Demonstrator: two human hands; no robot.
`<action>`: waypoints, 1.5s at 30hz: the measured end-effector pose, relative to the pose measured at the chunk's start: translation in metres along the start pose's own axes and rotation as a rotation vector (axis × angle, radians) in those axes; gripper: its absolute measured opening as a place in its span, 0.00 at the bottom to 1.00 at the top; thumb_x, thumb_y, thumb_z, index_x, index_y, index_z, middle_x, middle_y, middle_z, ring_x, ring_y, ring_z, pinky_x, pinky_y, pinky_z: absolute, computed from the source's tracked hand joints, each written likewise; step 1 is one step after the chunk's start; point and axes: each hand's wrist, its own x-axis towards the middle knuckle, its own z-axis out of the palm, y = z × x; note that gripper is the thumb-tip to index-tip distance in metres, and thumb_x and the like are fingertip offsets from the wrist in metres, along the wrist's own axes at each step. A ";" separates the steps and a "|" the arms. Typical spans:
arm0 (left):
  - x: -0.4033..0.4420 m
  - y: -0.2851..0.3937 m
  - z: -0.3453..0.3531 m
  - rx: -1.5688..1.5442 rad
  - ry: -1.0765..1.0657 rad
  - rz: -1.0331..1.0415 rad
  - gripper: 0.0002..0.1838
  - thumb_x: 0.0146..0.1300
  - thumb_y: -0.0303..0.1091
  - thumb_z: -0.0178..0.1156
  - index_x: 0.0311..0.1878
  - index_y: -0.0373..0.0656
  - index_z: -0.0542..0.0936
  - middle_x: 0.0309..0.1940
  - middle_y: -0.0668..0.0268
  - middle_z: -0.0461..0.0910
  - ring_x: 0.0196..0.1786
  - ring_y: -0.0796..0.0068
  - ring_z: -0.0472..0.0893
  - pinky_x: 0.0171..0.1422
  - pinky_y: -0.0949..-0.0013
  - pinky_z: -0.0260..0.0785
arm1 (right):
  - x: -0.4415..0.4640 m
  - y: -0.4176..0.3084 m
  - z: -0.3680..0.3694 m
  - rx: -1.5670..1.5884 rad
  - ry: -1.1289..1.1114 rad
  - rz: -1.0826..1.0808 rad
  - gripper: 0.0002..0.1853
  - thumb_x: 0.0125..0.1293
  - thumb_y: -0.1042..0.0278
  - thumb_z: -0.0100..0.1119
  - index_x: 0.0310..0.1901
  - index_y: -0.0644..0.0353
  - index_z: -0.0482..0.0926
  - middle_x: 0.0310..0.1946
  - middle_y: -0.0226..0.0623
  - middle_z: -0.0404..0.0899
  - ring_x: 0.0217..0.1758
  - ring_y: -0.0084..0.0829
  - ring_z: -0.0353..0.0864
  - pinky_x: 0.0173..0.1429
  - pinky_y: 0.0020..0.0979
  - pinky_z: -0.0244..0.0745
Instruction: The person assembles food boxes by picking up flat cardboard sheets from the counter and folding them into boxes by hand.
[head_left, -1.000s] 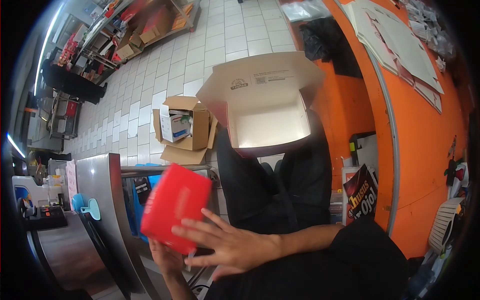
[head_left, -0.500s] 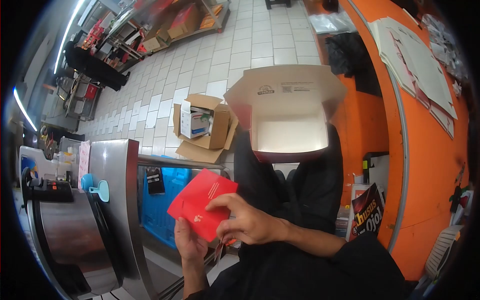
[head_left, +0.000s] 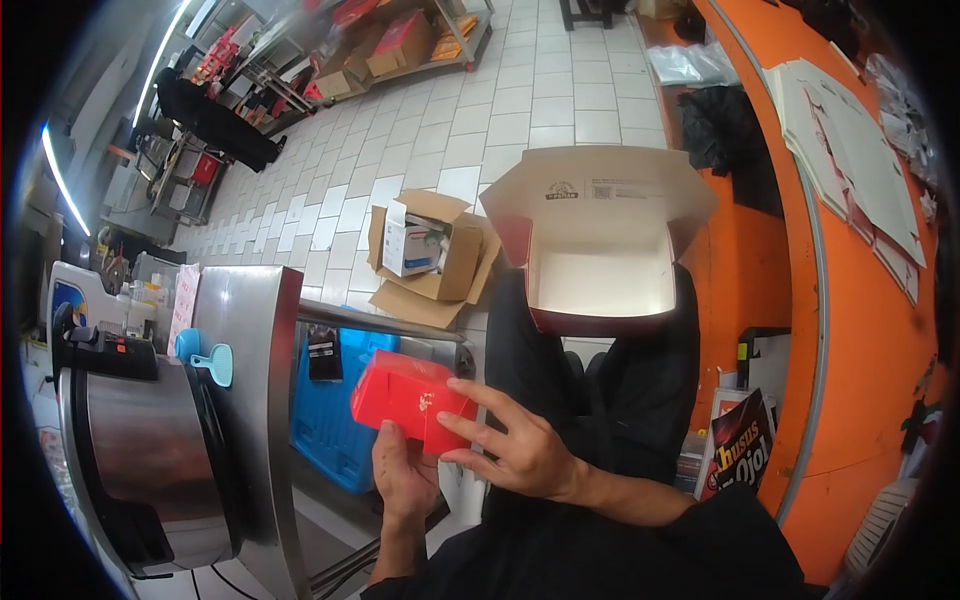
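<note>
A small red paper box (head_left: 405, 392) with pale printing is between my hands, its panels partly folded into a box shape. From below, my left hand (head_left: 405, 475) grips it, thumb against the near face and the other fingers hidden behind. My right hand (head_left: 520, 445) is closed on the box's right end, fingertips pressing on the panel near the print. A larger open carton (head_left: 600, 265), red outside and pale inside, rests on my knees with its lid raised.
To the left stand a steel counter (head_left: 255, 300) and a large steel pot (head_left: 140, 460). A blue plastic bin (head_left: 335, 440) sits below. An open cardboard box (head_left: 455, 260) is on the tiled floor. Flat cartons (head_left: 850, 160) lie on the orange surface. A person (head_left: 215, 120) stands far left.
The red paper box has gone from a flatter sheet to a folded box shape. My right hand's fingers have spread along its right end. The view has shifted slightly.
</note>
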 end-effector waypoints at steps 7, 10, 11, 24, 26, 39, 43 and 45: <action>0.003 -0.004 0.011 0.056 -0.002 0.071 0.27 0.81 0.49 0.43 0.70 0.37 0.68 0.64 0.56 0.75 0.65 0.63 0.77 0.70 0.59 0.70 | 0.017 0.005 -0.022 -0.022 -0.081 -0.277 0.21 0.55 0.65 0.76 0.51 0.57 0.86 0.61 0.45 0.78 0.65 0.50 0.78 0.62 0.43 0.78; -0.012 -0.033 0.013 0.110 -0.002 0.083 0.26 0.81 0.49 0.43 0.68 0.38 0.69 0.65 0.58 0.75 0.67 0.64 0.74 0.73 0.59 0.66 | 0.009 0.018 -0.010 -0.125 0.106 -0.296 0.18 0.54 0.66 0.77 0.48 0.56 0.87 0.58 0.43 0.79 0.62 0.48 0.79 0.59 0.43 0.79; -0.010 -0.030 0.017 0.060 -0.013 0.066 0.25 0.80 0.46 0.46 0.68 0.37 0.68 0.64 0.58 0.75 0.67 0.64 0.75 0.72 0.60 0.67 | 0.008 0.018 -0.011 -0.113 0.114 -0.301 0.18 0.52 0.68 0.78 0.46 0.56 0.88 0.57 0.43 0.79 0.60 0.47 0.79 0.58 0.43 0.78; 0.023 0.051 0.026 1.246 -0.715 0.593 0.11 0.47 0.28 0.66 0.37 0.44 0.82 0.41 0.65 0.85 0.45 0.61 0.84 0.53 0.60 0.76 | 0.009 0.012 -0.064 0.656 0.213 0.170 0.49 0.63 0.35 0.65 0.73 0.66 0.59 0.66 0.46 0.64 0.64 0.36 0.72 0.65 0.40 0.69; 0.025 0.056 0.028 1.481 -0.775 0.644 0.10 0.49 0.31 0.65 0.37 0.46 0.82 0.42 0.69 0.84 0.49 0.66 0.82 0.60 0.57 0.73 | 0.014 -0.004 -0.087 0.617 0.305 0.314 0.55 0.63 0.24 0.55 0.75 0.65 0.53 0.67 0.45 0.63 0.64 0.35 0.71 0.64 0.39 0.69; 0.163 -0.021 0.119 0.693 -0.190 0.998 0.15 0.60 0.24 0.68 0.51 0.39 0.84 0.49 0.60 0.84 0.48 0.65 0.83 0.56 0.64 0.74 | 0.001 0.018 -0.157 -0.216 0.739 0.478 0.20 0.73 0.66 0.57 0.61 0.65 0.68 0.54 0.44 0.75 0.53 0.34 0.80 0.59 0.34 0.73; 0.167 -0.041 0.119 0.741 -0.362 0.624 0.13 0.67 0.24 0.61 0.53 0.35 0.82 0.44 0.54 0.86 0.46 0.63 0.86 0.48 0.66 0.78 | 0.019 0.027 -0.157 -0.506 0.801 0.449 0.18 0.73 0.65 0.57 0.58 0.66 0.71 0.50 0.46 0.78 0.51 0.36 0.81 0.58 0.35 0.75; 0.170 -0.052 0.107 0.821 -0.381 0.541 0.12 0.70 0.26 0.58 0.53 0.35 0.82 0.43 0.53 0.86 0.47 0.62 0.87 0.49 0.66 0.79 | 0.024 0.031 -0.154 -0.557 0.805 0.516 0.16 0.73 0.65 0.57 0.54 0.69 0.74 0.46 0.49 0.81 0.49 0.41 0.84 0.54 0.37 0.76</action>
